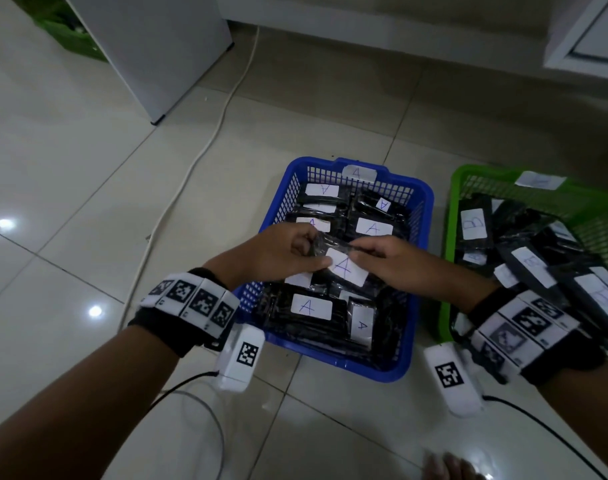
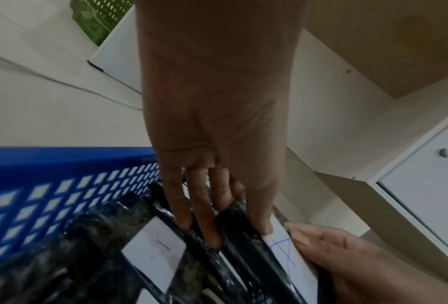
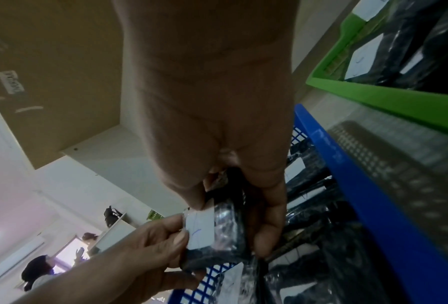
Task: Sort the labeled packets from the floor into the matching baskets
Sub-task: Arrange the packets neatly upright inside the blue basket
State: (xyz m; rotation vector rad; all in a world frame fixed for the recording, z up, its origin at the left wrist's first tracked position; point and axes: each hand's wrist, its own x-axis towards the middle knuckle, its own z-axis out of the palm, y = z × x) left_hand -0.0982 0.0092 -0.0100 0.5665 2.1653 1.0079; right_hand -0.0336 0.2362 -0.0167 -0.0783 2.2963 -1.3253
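Observation:
Both hands hold one black packet (image 1: 344,266) with a white "A" label just above the blue basket (image 1: 424,202). My left hand (image 1: 285,252) pinches its left end, thumb on the label, fingers underneath. My right hand (image 1: 385,259) pinches the right end. In the left wrist view the left hand (image 2: 217,205) has its fingers under the packet (image 2: 282,253). The right wrist view shows the right hand (image 3: 233,197) gripping the packet (image 3: 217,232). The blue basket holds several "A" packets (image 1: 311,307). The green basket (image 1: 449,244) to its right holds several "B" packets (image 1: 473,223).
A white cord (image 1: 205,143) runs across the tiled floor left of the blue basket. A white cabinet (image 1: 150,46) stands at the back left, more white furniture (image 1: 586,32) at the back right. Other people appear far off in the right wrist view.

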